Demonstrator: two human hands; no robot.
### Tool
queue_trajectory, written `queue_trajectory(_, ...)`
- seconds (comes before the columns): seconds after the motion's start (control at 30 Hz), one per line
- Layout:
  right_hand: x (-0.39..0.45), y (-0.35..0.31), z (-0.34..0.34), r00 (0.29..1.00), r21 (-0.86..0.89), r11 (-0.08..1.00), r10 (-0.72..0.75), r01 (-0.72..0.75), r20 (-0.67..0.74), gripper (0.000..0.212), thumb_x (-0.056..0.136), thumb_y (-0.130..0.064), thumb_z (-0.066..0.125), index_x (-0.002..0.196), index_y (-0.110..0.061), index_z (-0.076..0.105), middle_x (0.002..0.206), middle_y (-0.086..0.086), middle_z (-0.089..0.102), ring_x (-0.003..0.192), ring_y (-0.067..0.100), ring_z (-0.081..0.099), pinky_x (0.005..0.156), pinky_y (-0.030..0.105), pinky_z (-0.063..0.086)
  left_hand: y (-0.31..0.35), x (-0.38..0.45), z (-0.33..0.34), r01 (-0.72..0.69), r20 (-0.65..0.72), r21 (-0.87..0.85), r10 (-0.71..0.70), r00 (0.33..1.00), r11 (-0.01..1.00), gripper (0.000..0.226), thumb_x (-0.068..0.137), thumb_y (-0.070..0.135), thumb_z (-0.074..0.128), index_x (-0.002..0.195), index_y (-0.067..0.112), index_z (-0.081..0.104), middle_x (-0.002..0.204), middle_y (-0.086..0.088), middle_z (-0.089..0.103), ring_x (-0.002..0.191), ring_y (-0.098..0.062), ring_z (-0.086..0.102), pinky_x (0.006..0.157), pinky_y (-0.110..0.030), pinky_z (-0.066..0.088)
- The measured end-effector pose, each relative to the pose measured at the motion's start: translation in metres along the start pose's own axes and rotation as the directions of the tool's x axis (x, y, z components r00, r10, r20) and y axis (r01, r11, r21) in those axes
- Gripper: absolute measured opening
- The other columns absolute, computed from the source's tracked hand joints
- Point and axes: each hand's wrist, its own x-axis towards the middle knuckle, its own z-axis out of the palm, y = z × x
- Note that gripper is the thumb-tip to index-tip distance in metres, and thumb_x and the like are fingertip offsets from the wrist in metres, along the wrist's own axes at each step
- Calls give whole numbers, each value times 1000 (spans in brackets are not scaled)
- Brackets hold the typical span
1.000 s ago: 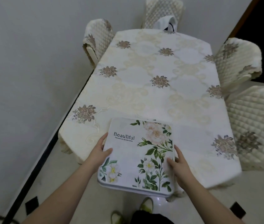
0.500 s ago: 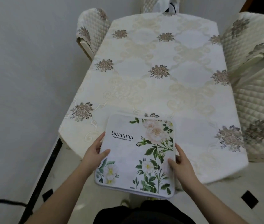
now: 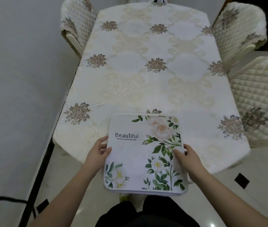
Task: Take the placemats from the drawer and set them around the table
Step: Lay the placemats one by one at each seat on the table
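Over the last second the stack of floral placemats has been carried further in over the near end of the tablecloth-covered table. It is gripped at its side edges by the left hand and right hand, thumbs on top, its near part overhanging the table edge. No mat is laid yet, so the setting-out seems about to begin.

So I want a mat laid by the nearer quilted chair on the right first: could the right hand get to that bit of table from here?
Probably yes. The tablecloth there lies bare, with nothing between it and the right hand, though that hand and the left hand both grip the placemat stack.
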Motion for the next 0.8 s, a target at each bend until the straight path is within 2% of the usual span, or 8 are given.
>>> queue_trajectory(0.13, -18, 5, 12, 986, -131, 985, -127, 112, -112, 37, 96, -20, 56, 133, -18, 51, 112, -4, 62, 101, 18, 60, 83, 32, 49, -9, 1, -2, -70, 9, 114, 69, 998, 991, 50, 93, 11, 65, 134, 33, 49, 104, 8, 67, 86, 6, 65, 85, -29, 53)
queue_trajectory(0.2, -25, 11, 17, 974, -216, 965, -181, 149, -137, 41, 95, -17, 54, 135, -16, 48, 112, 2, 60, 101, 21, 59, 76, 29, 47, -14, -1, -2, -99, 59, 161, 90, 994, 982, 53, 90, 18, 64, 139, 31, 48, 115, 7, 65, 98, 2, 64, 94, -35, 52)
queue_trajectory(0.27, -29, 18, 23, 977, -335, 937, -158, 103, -140, 58, 96, -23, 54, 149, -16, 33, 129, 13, 50, 117, 29, 49, 91, 38, 45, -19, 0, 0, -170, 108, 235, 148, 983, 957, 61, 85, 26, 61, 143, 31, 44, 127, 2, 60, 115, -12, 59, 100, -42, 49)
queue_trajectory(0.37, -34, 22, 26, 988, -430, 902, -102, 41, -120, 73, 97, -31, 56, 155, -13, 15, 145, 17, 37, 131, 36, 38, 107, 43, 33, -15, -4, 4, -263, 116, 347, 237, 965, 900, 63, 87, 13, 62, 147, 17, 41, 137, -7, 52, 125, -23, 45, 106, -35, 36)
queue_trajectory(0.5, -40, 13, 25, 991, -406, 913, -85, 35, -105, 76, 95, -26, 60, 154, -11, 15, 150, 16, 36, 135, 32, 38, 107, 40, 34, -5, -12, 3, -255, 125, 312, 227, 966, 915, 63, 88, 2, 60, 147, 10, 39, 143, -10, 45, 132, -16, 36, 103, -17, 24)
queue_trajectory(0.57, -44, 11, 25, 992, -373, 928, -71, 28, -103, 77, 95, -23, 61, 155, -11, 14, 152, 14, 33, 138, 30, 36, 108, 38, 34, -3, -12, 0, -245, 135, 303, 213, 968, 921, 63, 89, 2, 61, 148, 10, 38, 144, -10, 44, 133, -16, 36, 100, -14, 22)
queue_trajectory(0.7, -50, 14, 25, 992, -353, 935, -78, 36, -104, 77, 95, -23, 60, 156, -13, 13, 155, 12, 29, 139, 28, 34, 109, 37, 33, 0, -14, -4, -265, 152, 291, 229, 961, 919, 63, 88, 4, 63, 146, 11, 42, 143, -10, 48, 132, -23, 41, 101, -23, 30)
queue_trajectory(0.8, -54, 11, 26, 991, -325, 946, -66, 26, -113, 78, 94, -25, 61, 156, -14, 14, 155, 12, 30, 139, 28, 35, 109, 38, 33, -3, -16, -7, -245, 137, 211, 220, 966, 946, 65, 86, 8, 64, 146, 16, 42, 143, -3, 48, 133, -24, 45, 110, -39, 37)
